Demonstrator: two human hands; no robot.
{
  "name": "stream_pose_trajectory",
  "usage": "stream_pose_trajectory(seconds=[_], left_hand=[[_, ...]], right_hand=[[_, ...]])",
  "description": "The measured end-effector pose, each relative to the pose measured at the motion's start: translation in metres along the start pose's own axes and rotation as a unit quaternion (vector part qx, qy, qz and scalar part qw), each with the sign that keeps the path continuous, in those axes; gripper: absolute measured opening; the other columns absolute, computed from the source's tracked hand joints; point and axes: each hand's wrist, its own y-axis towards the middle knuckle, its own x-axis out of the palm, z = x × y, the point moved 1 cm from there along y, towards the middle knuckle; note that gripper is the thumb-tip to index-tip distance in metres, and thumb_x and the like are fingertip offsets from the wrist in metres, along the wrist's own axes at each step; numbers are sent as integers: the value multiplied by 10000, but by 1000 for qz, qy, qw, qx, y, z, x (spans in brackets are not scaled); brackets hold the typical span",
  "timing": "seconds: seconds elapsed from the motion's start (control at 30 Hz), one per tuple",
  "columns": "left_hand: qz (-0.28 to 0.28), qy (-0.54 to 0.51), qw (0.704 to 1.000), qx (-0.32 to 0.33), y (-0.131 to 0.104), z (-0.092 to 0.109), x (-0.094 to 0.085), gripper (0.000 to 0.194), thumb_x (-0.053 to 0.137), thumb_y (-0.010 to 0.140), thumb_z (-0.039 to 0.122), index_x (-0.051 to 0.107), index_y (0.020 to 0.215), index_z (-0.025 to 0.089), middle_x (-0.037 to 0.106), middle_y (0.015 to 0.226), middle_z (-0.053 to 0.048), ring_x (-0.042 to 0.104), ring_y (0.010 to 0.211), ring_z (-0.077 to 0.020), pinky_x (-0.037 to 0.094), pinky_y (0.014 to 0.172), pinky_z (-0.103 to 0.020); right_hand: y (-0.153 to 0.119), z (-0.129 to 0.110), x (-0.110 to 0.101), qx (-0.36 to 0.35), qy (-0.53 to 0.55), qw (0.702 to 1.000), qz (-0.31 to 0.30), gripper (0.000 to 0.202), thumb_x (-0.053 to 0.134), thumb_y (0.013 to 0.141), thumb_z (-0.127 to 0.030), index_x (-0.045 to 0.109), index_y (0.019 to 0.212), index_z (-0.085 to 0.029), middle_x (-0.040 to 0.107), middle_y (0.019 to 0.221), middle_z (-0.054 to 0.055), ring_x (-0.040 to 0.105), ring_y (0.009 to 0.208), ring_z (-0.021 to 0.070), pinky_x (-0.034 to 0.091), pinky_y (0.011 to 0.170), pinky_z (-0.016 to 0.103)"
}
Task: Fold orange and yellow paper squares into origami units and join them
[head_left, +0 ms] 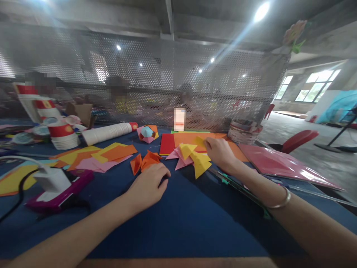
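Folded yellow paper (202, 162) between hands (150, 183)

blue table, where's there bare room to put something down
The widest bare patch of blue tabletop lies between the left forearm and right forearm, nearer than the folded yellow paper. A smaller one sits between the left forearm and purple power strip. Crowded: left, by paper cups and loose sheets; back right, by the basket.

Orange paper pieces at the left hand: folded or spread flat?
Folded: the orange paper pieces stand up in creased points by the left hand.
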Motion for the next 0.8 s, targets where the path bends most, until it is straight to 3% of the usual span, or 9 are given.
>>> stream_pose_trajectory(seconds=[0.1,0.2,0.27,0.4,0.57,0.8], left_hand=[[12,-50,998,-38,2,2,-3,238,571,912,329,590,1072,154,602,1108,-68,600,974,-203,501,851,-418],[3,-153,985,-77,5,13,-3,238,544,926,352,591,1047,152,623,1029,-56,614,912,-184,511,812,-386],[-9,-238,965,-107,6,19,-2,285,485,948,390,567,1078,150,636,989,-59,626,871,-176,522,751,-346],[-26,-380,909,-170,8,22,1,379,377,959,482,544,1046,153,657,1008,-99,644,834,-175,520,663,-288],[-45,-483,848,-212,5,24,-2,371,461,916,512,574,996,168,674,985,-85,655,861,-183,519,702,-282],[-72,-529,815,-223,4,26,-5,360,650,826,451,610,1058,179,677,974,-56,629,853,-168,503,759,-273]], right_hand=[[-23,-5,-8,-24,46,998,31,250,550,934,-331,586,1110,-156,611,1091,62,620,901,179,530,773,366],[-51,-15,-3,-61,108,991,50,202,550,920,-263,616,774,-141,601,681,-21,568,609,104,480,599,237],[-67,-21,4,-89,153,983,55,235,578,882,-236,578,662,-156,538,558,-48,497,513,81,396,488,186],[-84,-28,14,-134,218,964,70,250,583,869,-254,550,634,-175,526,537,-52,459,488,79,350,462,186],[-93,-30,20,-196,246,946,73,198,566,882,-223,557,688,-189,586,629,-21,504,546,98,373,536,214],[-100,-33,26,-259,264,927,57,152,505,879,-129,549,752,-200,644,758,20,591,685,132,440,623,234]])
